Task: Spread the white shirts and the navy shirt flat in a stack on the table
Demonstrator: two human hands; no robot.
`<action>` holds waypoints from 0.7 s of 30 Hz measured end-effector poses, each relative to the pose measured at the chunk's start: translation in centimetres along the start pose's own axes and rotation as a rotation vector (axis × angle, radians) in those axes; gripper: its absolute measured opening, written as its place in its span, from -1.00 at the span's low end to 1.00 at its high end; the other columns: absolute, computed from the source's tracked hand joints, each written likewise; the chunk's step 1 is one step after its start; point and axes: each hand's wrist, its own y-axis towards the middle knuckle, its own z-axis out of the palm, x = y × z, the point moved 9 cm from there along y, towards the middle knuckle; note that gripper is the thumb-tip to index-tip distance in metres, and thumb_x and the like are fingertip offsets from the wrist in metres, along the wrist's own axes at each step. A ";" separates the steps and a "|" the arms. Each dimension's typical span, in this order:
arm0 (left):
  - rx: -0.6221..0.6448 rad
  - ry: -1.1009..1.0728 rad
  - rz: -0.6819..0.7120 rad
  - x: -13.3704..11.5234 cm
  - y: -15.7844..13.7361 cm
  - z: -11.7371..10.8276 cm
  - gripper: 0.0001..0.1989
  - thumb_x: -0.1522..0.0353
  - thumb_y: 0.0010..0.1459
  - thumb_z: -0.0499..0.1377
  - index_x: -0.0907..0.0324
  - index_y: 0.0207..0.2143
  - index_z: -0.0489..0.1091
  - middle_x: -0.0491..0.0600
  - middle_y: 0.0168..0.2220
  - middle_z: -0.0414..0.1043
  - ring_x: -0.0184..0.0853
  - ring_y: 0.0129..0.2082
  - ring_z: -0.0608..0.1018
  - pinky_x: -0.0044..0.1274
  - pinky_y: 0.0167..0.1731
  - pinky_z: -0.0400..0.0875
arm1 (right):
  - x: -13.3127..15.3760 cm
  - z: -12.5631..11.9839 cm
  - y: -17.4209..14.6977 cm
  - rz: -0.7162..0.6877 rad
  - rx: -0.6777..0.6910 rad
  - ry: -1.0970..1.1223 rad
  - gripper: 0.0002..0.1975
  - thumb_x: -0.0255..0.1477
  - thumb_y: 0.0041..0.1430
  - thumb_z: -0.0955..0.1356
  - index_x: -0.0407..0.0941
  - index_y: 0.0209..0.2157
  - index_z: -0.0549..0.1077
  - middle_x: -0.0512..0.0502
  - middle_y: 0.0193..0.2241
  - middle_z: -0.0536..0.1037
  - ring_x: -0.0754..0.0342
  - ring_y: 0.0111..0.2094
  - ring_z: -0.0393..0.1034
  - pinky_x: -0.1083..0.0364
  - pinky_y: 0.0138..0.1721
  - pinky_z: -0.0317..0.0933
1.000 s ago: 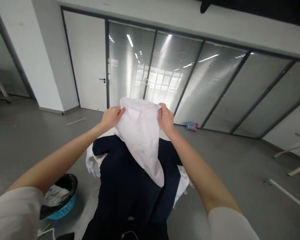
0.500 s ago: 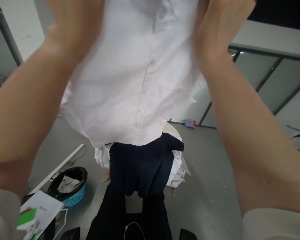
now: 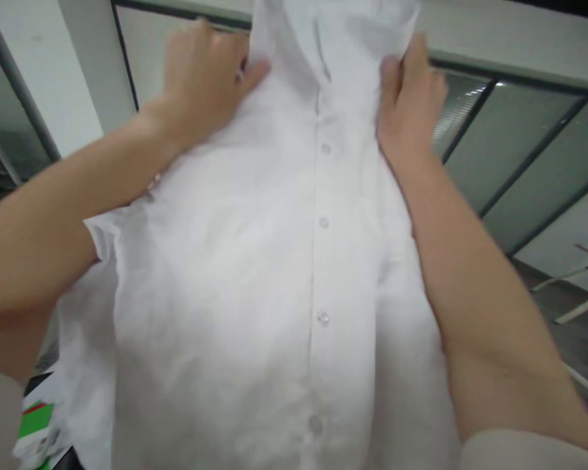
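A white button-up shirt (image 3: 245, 261) hangs spread in front of me and fills most of the view, its button row running down the middle. My left hand (image 3: 206, 78) is closed on the cloth near the collar at the upper left, thumb pointing inward. On the other side, my right hand (image 3: 411, 98) grips the cloth just below the collar, with the fingers folded over. A short sleeve hangs beside my left forearm. Slight blur softens the shirt's lower part.
Behind the shirt runs a wall of dark-framed glass panels (image 3: 529, 143). A white pillar (image 3: 34, 65) stands at the left. Pale thin legs of furniture (image 3: 581, 307) show at the far right. A green-and-white packet (image 3: 36, 421) lies at lower left.
The shirt now covers more of the view and hides the floor, bin and dark garment seen before. Both hands have come fully into view near the collar, and my view has tilted up.
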 end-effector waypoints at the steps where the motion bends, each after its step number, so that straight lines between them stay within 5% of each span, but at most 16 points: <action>1: 0.074 -0.011 -0.036 0.0 -1.0 4.2 -0.19 -0.03 0.33 -0.23 0.57 -0.13 0.45 0.12 -0.24 0.37 0.22 0.06 0.45 -0.07 -0.12 0.18 | -2.2 3.3 -2.0 0.079 0.058 -0.063 -0.56 -0.22 0.46 0.13 -0.16 0.18 0.31 -0.28 -0.12 0.50 -0.25 0.09 0.35 -0.23 0.10 0.13; 4: 0.390 -0.166 -0.112 0.2 -6.2 19.3 -0.39 0.04 0.38 -0.10 0.39 -0.22 0.51 0.12 -0.29 0.49 -0.11 -0.10 0.55 -0.33 -0.12 0.35 | -9.4 15.5 -12.1 0.392 0.415 -0.093 -0.65 -0.31 0.46 0.12 -0.18 0.07 0.36 -0.25 -0.14 0.53 -0.13 0.00 0.40 -0.09 0.05 0.21; 7: 0.811 -0.348 -0.135 -1.1 -14.9 33.8 -0.51 0.11 0.36 -0.04 0.27 -0.29 0.53 0.08 -0.31 0.56 -0.23 -0.22 0.57 -0.52 -0.21 0.35 | -14.4 25.9 -25.0 0.639 0.830 -0.106 -0.72 -0.39 0.41 0.17 -0.16 -0.08 0.45 -0.21 -0.06 0.54 -0.02 0.01 0.40 0.08 0.00 0.23; 10: 1.001 -0.359 -0.218 -2.1 -23.1 42.6 -0.62 0.13 0.28 0.06 0.19 -0.36 0.53 0.05 -0.34 0.58 -0.21 -0.26 0.59 -0.54 -0.30 0.34 | -16.6 31.3 -34.2 0.731 0.998 -0.138 -0.78 -0.39 0.33 0.24 -0.14 -0.22 0.51 -0.19 -0.22 0.59 -0.05 -0.14 0.48 0.07 -0.13 0.28; 15: 0.974 -0.313 -0.334 -2.1 -29.9 47.2 -0.56 0.05 0.30 -0.03 0.13 -0.27 0.50 0.10 -0.28 0.58 -0.11 -0.22 0.60 -0.47 -0.29 0.34 | -18.5 33.5 -40.5 0.809 1.025 -0.255 -0.71 -0.25 0.39 0.18 -0.04 -0.07 0.44 -0.22 -0.10 0.56 -0.12 -0.06 0.46 -0.04 -0.07 0.26; 21: 0.886 -0.527 -0.424 -0.7 -28.9 47.1 -0.64 0.05 0.23 0.07 0.10 -0.23 0.49 0.00 -0.26 0.59 -0.19 -0.24 0.58 -0.52 -0.32 0.33 | -18.0 32.6 -39.4 0.807 0.979 -0.275 -0.62 -0.21 0.47 0.03 -0.02 0.10 0.27 -0.21 -0.15 0.56 -0.10 -0.12 0.48 -0.01 -0.11 0.25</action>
